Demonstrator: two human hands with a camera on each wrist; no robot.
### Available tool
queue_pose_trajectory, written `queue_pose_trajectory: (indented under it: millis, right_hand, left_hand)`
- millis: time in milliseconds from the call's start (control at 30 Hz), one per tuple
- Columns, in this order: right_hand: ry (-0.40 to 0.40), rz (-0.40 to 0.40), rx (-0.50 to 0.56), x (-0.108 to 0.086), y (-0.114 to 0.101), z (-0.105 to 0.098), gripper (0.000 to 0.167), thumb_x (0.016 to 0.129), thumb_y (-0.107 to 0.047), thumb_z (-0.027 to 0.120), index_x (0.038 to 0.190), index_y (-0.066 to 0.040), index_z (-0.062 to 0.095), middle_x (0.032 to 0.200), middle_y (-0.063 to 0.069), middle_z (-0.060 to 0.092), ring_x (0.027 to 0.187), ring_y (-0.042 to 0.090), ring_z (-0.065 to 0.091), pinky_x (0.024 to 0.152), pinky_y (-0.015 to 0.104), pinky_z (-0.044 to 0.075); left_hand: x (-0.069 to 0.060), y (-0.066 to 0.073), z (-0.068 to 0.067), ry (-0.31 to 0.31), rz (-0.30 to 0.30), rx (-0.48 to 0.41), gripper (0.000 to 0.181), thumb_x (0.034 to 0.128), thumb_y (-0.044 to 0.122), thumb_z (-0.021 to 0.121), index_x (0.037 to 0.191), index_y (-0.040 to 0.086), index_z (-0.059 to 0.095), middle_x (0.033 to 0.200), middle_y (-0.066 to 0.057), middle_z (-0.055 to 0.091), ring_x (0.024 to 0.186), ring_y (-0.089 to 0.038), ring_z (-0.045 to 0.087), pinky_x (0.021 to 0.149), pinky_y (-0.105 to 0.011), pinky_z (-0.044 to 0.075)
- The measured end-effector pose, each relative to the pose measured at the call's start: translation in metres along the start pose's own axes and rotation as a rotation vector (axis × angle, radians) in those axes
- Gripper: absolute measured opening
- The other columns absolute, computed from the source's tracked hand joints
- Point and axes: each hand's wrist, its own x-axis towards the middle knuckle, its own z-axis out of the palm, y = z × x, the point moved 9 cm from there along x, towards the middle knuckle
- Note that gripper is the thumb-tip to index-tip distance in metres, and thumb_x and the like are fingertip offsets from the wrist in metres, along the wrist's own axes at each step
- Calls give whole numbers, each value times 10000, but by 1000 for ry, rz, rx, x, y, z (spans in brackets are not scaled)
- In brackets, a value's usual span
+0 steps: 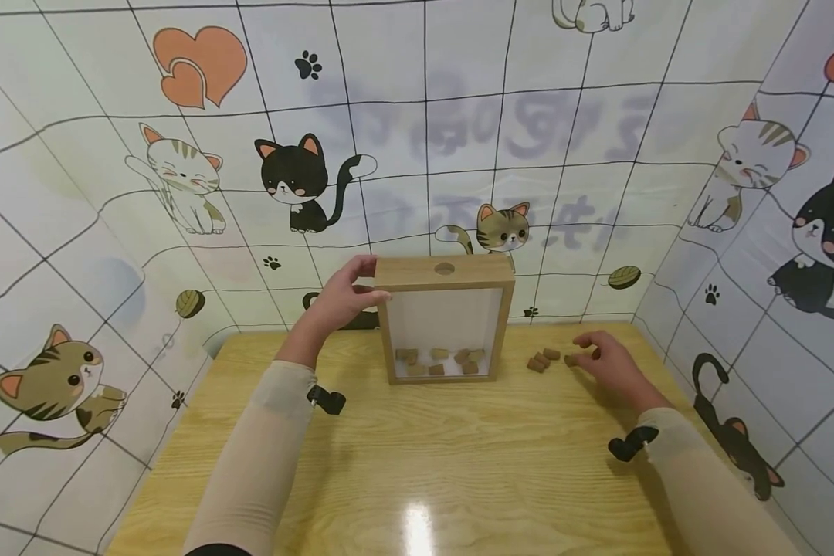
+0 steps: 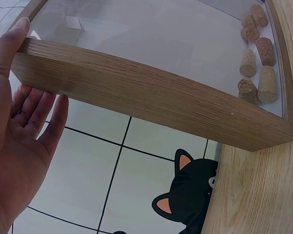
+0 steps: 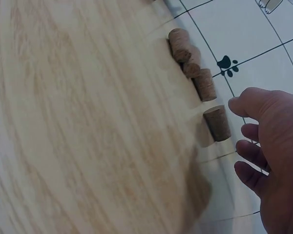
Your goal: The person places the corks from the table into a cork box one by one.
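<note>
A wooden shadow box (image 1: pixel 445 272) with a clear front stands upright on the table, a round hole in its top edge. Several corks (image 2: pixel 265 83) lie at its bottom inside. My left hand (image 1: pixel 347 293) grips the box's upper left corner, thumb (image 2: pixel 14 41) at the front and fingers round the back. To the right of the box, a few loose corks (image 1: pixel 538 361) lie close together. Beside them is a single cork (image 3: pixel 217 124), with my right hand (image 3: pixel 278 141) just next to it. The right fingers are slightly bent and apart from the cork.
The wooden table (image 1: pixel 361 455) reaches back to a cat-patterned tiled sheet (image 1: pixel 389 139) that hangs behind and along both sides. Black wrist cameras (image 1: pixel 327 399) are strapped to both forearms.
</note>
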Motion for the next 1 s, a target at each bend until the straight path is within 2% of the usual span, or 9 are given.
queue_pose_trajectory:
  millis: [300, 600, 867, 1000]
  right_hand:
    - [3, -36, -22, 4, 8, 7, 417, 1079, -174, 740, 1429, 30, 642, 1348, 258, 603, 1104, 389, 605, 906, 527, 509]
    - [-21, -31, -12, 3, 19, 18, 481, 1063, -282, 779, 1409, 26, 648, 1277, 242, 581, 1056, 360, 569, 891, 526, 479]
    - [25, 3, -10, 3, 19, 17, 481, 1079, -311, 761, 1419, 15, 665, 1315, 246, 600, 1105, 385, 588, 951, 585, 478]
    - [38, 14, -3, 1, 21, 16, 439, 1076, -298, 760, 1382, 8, 685, 1299, 238, 608, 1100, 385, 587, 952, 584, 476]
  left_hand:
    - [-1, 3, -2, 4, 11, 1, 795, 994, 231, 865, 1656, 129, 437, 1536, -137, 541, 1340, -415, 604, 1116, -565, 530]
    - [-3, 2, 1, -1, -14, -8, 793, 987, 224, 870, 1648, 116, 443, 1532, -150, 539, 1323, -417, 621, 1112, -563, 535]
    - [-1, 1, -1, 9, 8, 4, 780, 988, 232, 867, 1643, 130, 455, 1523, -141, 549, 1311, -420, 631, 1084, -556, 557]
    - [-1, 0, 0, 13, -4, 8, 801, 983, 246, 873, 1653, 146, 446, 1535, -129, 545, 1322, -410, 617, 1094, -555, 550]
